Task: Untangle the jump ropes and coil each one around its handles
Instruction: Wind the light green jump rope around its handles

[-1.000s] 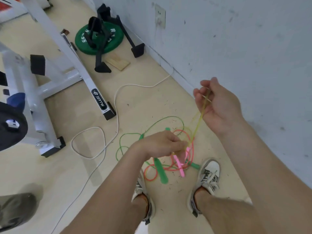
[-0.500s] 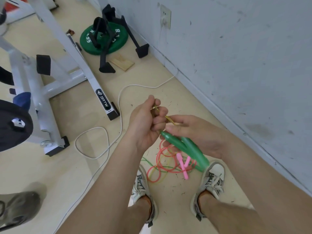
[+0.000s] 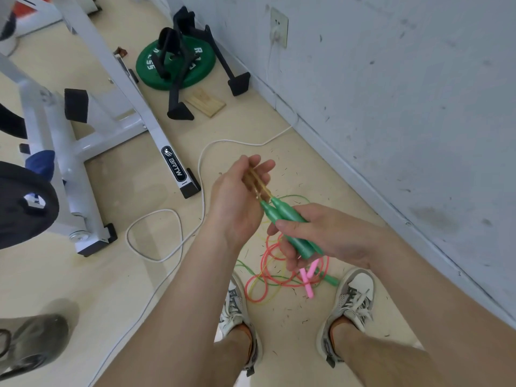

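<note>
At frame centre, right hand (image 3: 332, 236) grips two green handles (image 3: 287, 220) side by side; left hand (image 3: 237, 199) curls round their yellow cord (image 3: 259, 183). Below, on floor (image 3: 279, 152): tangled ropes (image 3: 275, 280), pink handles (image 3: 306, 283).

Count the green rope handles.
3. Two green handles in the right hand; a third handle on the floor beside the pink handles. More may hide behind the hands.

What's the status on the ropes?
Right hand grips both green handles. Left hand holds yellow cord at their tips. Pink rope tangled on floor.
</note>
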A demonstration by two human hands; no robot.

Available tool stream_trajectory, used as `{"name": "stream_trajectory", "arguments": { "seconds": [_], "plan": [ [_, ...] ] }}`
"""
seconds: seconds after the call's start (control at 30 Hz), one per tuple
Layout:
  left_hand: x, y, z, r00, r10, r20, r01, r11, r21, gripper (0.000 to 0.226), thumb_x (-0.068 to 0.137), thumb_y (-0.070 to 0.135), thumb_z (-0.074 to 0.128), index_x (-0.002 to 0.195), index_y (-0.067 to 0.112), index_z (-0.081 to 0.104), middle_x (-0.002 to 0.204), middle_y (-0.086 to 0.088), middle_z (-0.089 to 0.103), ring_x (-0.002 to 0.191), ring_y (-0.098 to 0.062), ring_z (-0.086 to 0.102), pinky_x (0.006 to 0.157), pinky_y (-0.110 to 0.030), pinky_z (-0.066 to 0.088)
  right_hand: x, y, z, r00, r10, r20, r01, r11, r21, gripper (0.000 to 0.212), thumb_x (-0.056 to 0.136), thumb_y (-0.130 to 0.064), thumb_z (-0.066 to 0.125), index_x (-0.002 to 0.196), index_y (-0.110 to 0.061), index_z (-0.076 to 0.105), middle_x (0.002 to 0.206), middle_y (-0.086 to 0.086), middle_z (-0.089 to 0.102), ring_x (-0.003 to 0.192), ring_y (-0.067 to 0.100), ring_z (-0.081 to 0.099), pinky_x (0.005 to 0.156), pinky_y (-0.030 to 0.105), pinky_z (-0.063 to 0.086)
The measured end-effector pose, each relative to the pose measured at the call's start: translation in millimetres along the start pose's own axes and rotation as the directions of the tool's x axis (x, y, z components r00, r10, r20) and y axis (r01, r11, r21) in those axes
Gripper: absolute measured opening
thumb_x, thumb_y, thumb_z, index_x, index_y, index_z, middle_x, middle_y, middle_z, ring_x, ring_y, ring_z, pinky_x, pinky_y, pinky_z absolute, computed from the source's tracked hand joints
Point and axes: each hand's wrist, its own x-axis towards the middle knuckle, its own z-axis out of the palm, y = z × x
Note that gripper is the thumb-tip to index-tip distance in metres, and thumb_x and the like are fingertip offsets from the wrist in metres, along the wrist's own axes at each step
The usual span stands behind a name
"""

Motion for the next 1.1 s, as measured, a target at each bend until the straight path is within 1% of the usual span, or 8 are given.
{"name": "stream_trajectory", "arguments": {
  "seconds": [0.07, 0.17, 0.33, 0.53, 0.63, 0.77, 1.0, 1.1],
  "plan": [
    [-1, -8, 3, 0.999, -0.052, 0.008, 0.052, 0.999, 0.012, 0.025, 0.101, 0.026, 0.043, 0.083, 0.013, 0.055, 0.085, -0.012, 0.069, 0.071, -0.019, 0.061, 0.066, -0.027, 0.049, 0, -1, 2, 1.000, 0.028, 0.003, -0.029, 0.999, 0.034, 0.029, 0.102, -0.033, 0.048, 0.105, -0.006, 0.056, 0.072, 0.008, 0.060, 0.067, 0.025, 0.066, 0.065, 0.038, 0.057],
    [-5, -12, 10, 0.996, -0.082, 0.041, 0.085, 0.994, -0.066, 0.027, 0.102, 0.027, 0.040, 0.080, 0.014, 0.050, 0.065, -0.004, 0.059, 0.055, -0.016, 0.054, 0.055, -0.025, 0.049, -1, -2, 3, 0.996, 0.084, 0.021, -0.086, 0.988, 0.125, 0.032, 0.101, -0.040, 0.047, 0.093, -0.009, 0.049, 0.064, 0.005, 0.054, 0.055, 0.021, 0.057, 0.049, 0.027, 0.047],
    [-8, -17, 15, 0.998, -0.024, 0.058, 0.025, 1.000, -0.004, 0.023, 0.099, 0.023, 0.040, 0.077, 0.019, 0.045, 0.054, 0.005, 0.030, 0.044, -0.009, 0.024, 0.041, -0.019, 0.027, -1, 0, 3, 0.992, 0.122, 0.028, -0.124, 0.984, 0.127, 0.033, 0.097, -0.041, 0.055, 0.082, -0.014, 0.045, 0.059, 0.002, 0.046, 0.046, 0.014, 0.041, 0.043, 0.024, 0.031],
    [-9, -23, 16, 0.998, -0.025, 0.053, 0.021, 0.997, 0.070, 0.027, 0.097, 0.030, 0.045, 0.073, 0.019, 0.040, 0.054, 0.004, 0.034, 0.044, -0.011, 0.029, 0.042, -0.020, 0.032, -6, -4, 1, 0.990, 0.104, 0.090, -0.113, 0.988, 0.101, 0.024, 0.096, -0.023, 0.059, 0.082, -0.012, 0.044, 0.047, -0.008, 0.048, 0.037, 0.007, 0.035, 0.040, 0.022, 0.020],
    [-10, -19, 17, 0.999, -0.037, 0.039, 0.037, 0.999, 0.021, 0.034, 0.096, 0.031, 0.046, 0.065, 0.021, 0.037, 0.051, 0.007, 0.022, 0.043, -0.009, 0.016, 0.039, -0.020, 0.019, -7, -4, 2, 0.991, 0.096, 0.096, -0.105, 0.990, 0.094, 0.021, 0.093, -0.017, 0.062, 0.085, -0.009, 0.045, 0.048, -0.007, 0.052, 0.041, 0.009, 0.043, 0.042, 0.023, 0.026],
    [-9, -7, 15, 1.000, 0.009, 0.006, -0.009, 0.998, -0.064, 0.034, 0.095, 0.028, 0.045, 0.063, 0.022, 0.036, 0.051, 0.007, 0.017, 0.044, -0.009, 0.010, 0.040, -0.022, 0.010, -8, -4, 1, 0.996, 0.005, 0.090, -0.015, 0.994, 0.110, 0.013, 0.090, -0.013, 0.068, 0.088, -0.012, 0.055, 0.070, 0.003, 0.058, 0.061, 0.016, 0.055, 0.052, 0.024, 0.043],
    [-7, -18, 17, 0.998, 0.041, -0.054, -0.040, 0.999, 0.016, 0.032, 0.094, 0.026, 0.044, 0.064, 0.021, 0.036, 0.052, 0.006, 0.020, 0.044, -0.010, 0.013, 0.038, -0.022, 0.012, -2, 1, 13, 0.987, -0.002, -0.163, -0.036, 0.972, -0.233, 0.021, 0.081, -0.008, 0.066, 0.088, -0.012, 0.047, 0.061, 0.007, 0.050, 0.044, 0.014, 0.051, 0.047, 0.028, 0.040],
    [-5, -18, 16, 0.994, 0.075, -0.081, -0.075, 0.997, 0.002, 0.029, 0.093, 0.025, 0.043, 0.065, 0.021, 0.035, 0.052, 0.006, 0.021, 0.043, -0.010, 0.013, 0.036, -0.021, 0.013, -3, 1, 16, 0.990, 0.042, -0.137, -0.056, 0.993, -0.106, 0.020, 0.086, -0.003, 0.060, 0.101, -0.012, 0.049, 0.064, 0.010, 0.059, 0.049, 0.018, 0.062, 0.049, 0.027, 0.049]
  ]
}}
